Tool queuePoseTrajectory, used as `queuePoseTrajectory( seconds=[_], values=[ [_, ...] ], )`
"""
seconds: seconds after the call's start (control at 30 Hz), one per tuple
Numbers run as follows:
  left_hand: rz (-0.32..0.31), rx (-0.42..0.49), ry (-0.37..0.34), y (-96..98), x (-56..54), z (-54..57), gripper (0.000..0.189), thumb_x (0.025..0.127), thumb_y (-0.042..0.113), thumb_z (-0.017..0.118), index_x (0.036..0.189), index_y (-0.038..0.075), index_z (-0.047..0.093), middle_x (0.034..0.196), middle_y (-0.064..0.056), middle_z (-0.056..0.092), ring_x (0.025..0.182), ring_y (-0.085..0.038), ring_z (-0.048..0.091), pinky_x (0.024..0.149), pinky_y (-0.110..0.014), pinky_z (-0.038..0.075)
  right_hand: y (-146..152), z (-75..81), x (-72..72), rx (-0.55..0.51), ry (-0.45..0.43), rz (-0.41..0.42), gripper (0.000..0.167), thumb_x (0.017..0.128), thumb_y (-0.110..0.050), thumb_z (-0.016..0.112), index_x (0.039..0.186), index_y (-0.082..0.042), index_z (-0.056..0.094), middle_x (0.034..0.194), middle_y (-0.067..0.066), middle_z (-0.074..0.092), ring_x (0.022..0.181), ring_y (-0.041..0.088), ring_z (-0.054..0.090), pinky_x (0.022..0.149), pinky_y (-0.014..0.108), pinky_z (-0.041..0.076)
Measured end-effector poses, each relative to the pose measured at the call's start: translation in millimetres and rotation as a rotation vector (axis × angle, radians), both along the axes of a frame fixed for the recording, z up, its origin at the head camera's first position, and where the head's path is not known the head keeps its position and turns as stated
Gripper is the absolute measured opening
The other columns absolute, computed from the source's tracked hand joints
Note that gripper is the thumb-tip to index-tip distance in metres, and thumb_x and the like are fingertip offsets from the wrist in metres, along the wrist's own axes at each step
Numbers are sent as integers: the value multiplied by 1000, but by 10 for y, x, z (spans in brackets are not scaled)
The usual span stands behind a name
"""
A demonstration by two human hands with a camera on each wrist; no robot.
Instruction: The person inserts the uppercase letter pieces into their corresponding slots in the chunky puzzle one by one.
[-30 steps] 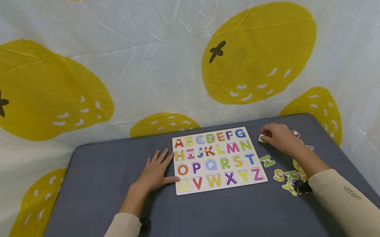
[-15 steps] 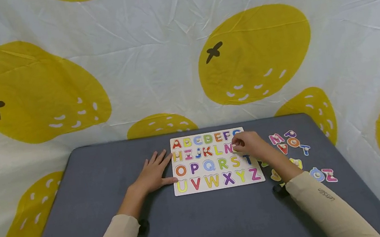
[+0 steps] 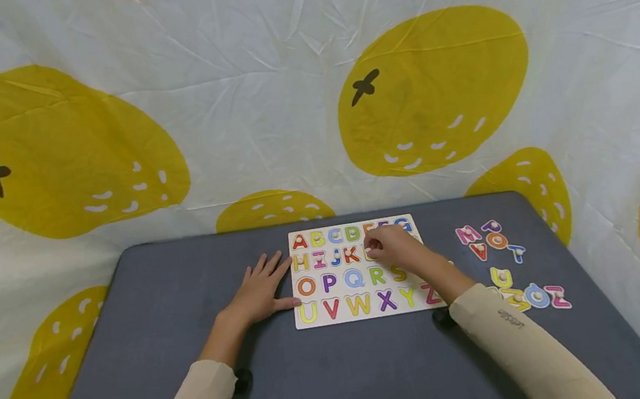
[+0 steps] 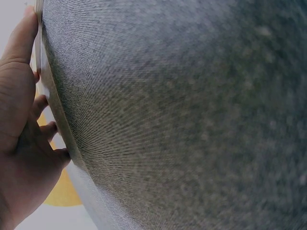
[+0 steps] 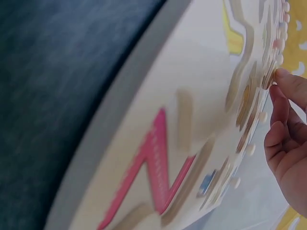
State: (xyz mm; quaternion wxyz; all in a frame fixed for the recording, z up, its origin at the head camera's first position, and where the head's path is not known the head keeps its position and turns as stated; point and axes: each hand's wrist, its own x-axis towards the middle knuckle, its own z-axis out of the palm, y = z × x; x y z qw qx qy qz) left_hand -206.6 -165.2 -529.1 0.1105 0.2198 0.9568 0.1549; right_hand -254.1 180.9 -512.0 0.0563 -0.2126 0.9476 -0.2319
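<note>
A white alphabet puzzle board [image 3: 343, 294] lies on the table, with knobbed letters seated in its upper rows. My left hand [image 3: 256, 295] rests beside its left side, fingers spread. The thumb and fingertips reach that edge, and the left wrist view shows this hand [image 4: 29, 129] along the board's rim. My right hand [image 3: 400, 249] is over the second row, just right of the K [image 3: 351, 255]. In the right wrist view, thumb and forefinger of this hand [image 5: 291, 139] pinch a wooden letter piece [image 5: 268, 76] close over the board. Which letter it is, I cannot tell.
Loose letter pieces lie to the right of the board: a pink M [image 3: 468, 234], an orange O [image 3: 496, 240], a red V [image 3: 479, 251], a blue Q [image 3: 536, 296], a pink Z [image 3: 558, 297] and several others. A patterned cloth [image 3: 275, 109] hangs behind the grey table [image 3: 347, 381].
My right hand has moved left from the loose pieces, carrying a letter piece over the board to the second row. The left hand has stayed at the board's left edge.
</note>
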Motion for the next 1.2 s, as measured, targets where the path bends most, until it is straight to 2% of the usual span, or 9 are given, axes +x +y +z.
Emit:
queuePoseTrajectory(
  seconds=[0.27, 0.47, 0.83, 1.0, 1.2],
  values=[
    [-7, -8, 1, 11, -11, 3, 99, 89, 63, 71, 166, 18, 27, 172, -15, 21, 159, -45, 10, 122, -72, 14, -84, -51, -1, 24, 57, 13, 6, 96, -13, 74, 93, -8, 72, 86, 1, 66, 79, 15, 56, 76, 34, 50],
    [-8, -6, 2, 2, -20, 1, 99, 89, 62, 71, 166, 18, 27, 172, -15, 21, 159, -46, 10, 122, -71, 14, -99, -89, 3, 33, 73, -7, 6, 96, -12, 73, 91, -12, 71, 86, 1, 64, 78, 15, 55, 73, 32, 49],
    [-7, 0, 6, -7, -20, -7, 99, 89, 62, 71, 166, 18, 27, 172, -15, 20, 159, -46, 10, 122, -72, 14, -100, -56, 26, 2, -29, -71, 7, 98, -13, 71, 101, -7, 71, 91, 4, 65, 82, 17, 56, 78, 35, 50],
    [-6, 2, 11, -9, -17, -12, 99, 89, 62, 71, 165, 18, 27, 172, -15, 21, 159, -46, 11, 122, -72, 15, 14, 4, 74, -16, -18, -51, 13, 98, -11, 70, 108, -4, 71, 94, 6, 67, 84, 19, 59, 78, 37, 52],
    [-4, -2, 6, -10, -22, -37, 99, 89, 62, 71, 166, 18, 26, 172, -15, 20, 159, -46, 10, 122, -72, 15, 338, 39, 141, -48, 48, -80, 15, 99, -11, 69, 111, -3, 73, 98, 8, 68, 88, 20, 62, 78, 39, 54]
  ],
)
